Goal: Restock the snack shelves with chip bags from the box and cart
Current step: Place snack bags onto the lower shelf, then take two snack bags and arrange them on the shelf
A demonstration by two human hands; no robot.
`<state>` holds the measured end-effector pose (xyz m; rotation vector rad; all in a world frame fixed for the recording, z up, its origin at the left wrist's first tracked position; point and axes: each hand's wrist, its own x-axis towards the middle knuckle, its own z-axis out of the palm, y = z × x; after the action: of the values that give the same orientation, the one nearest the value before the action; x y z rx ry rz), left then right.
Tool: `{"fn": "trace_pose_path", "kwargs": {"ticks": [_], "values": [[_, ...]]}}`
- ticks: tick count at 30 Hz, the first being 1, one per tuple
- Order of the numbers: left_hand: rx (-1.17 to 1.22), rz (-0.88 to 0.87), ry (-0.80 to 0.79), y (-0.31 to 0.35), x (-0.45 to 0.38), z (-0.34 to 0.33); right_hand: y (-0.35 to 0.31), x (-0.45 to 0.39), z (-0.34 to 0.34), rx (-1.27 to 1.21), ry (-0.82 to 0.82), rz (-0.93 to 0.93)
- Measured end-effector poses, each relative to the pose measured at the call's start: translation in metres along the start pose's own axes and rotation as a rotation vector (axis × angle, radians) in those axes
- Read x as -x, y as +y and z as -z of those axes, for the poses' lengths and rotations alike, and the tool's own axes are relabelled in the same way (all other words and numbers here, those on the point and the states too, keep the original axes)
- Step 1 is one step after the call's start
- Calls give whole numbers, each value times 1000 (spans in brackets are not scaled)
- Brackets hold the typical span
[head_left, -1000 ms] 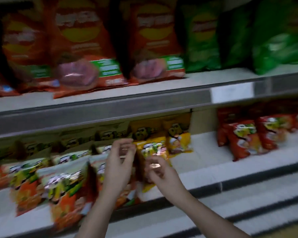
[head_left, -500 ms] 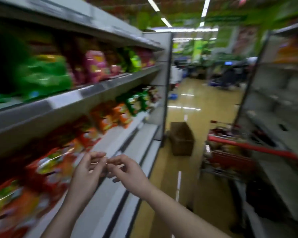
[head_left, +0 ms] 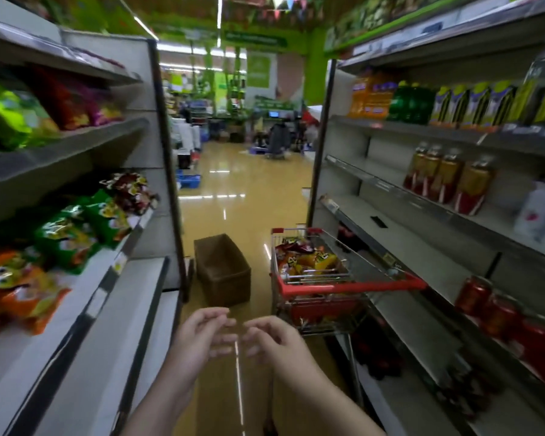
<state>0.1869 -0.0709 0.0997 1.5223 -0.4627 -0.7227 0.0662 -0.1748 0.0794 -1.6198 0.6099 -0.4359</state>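
Chip bags (head_left: 309,258) piled in red cart (head_left: 353,286) on aisle right, labels unreadable | brown box (head_left: 222,269) on floor just left of cart, inside too dark to tell | left hand (head_left: 199,338), right hand (head_left: 272,341) low centre, near each other, fingers loosely curled, holding nothing, tips blurred | snack shelves (head_left: 85,297) left, bags smeared

Glossy foil, bare metal and a polished floor along a shop aisle

The tan aisle floor (head_left: 233,196) is smooth and highly glossy, mirroring the ceiling lights in the frame's centre. At left, grey shelves (head_left: 85,297) look like matt painted metal, carrying shiny foil-plastic green chip bags (head_left: 66,240) and orange chip bags (head_left: 19,287). The small trolley (head_left: 328,278) at centre right is bright wire metal with glossy red plastic trim. The brown rectangular box (head_left: 222,269) beside it looks matt and rough, woven or corrugated. Glossy red cans (head_left: 501,313) sit lower right.
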Motion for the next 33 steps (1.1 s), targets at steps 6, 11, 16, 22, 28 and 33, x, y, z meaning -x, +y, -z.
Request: {"fn": "trace_pose_path", "kwargs": {"ticks": [6, 11, 16, 22, 28, 33], "values": [[-11, 17, -123, 23, -124, -22, -16, -103, 48, -3, 183, -1], [-48, -21, -186, 36, -205, -62, -15, -159, 109, -33, 349, -26], [-36, 62, -259, 34, -278, -137, -1, -212, 192, 34, 446, -81], [-87, 206, -245, -14, -356, -260, 58, -305, 320, 287, 458, -134], [-492, 266, -99, -71, -402, -345, 153, -370, 373, 755, 49, -378], [-1189, 66, -233, -96, -405, -373, 168, -376, 374, 923, -33, -429]]}}
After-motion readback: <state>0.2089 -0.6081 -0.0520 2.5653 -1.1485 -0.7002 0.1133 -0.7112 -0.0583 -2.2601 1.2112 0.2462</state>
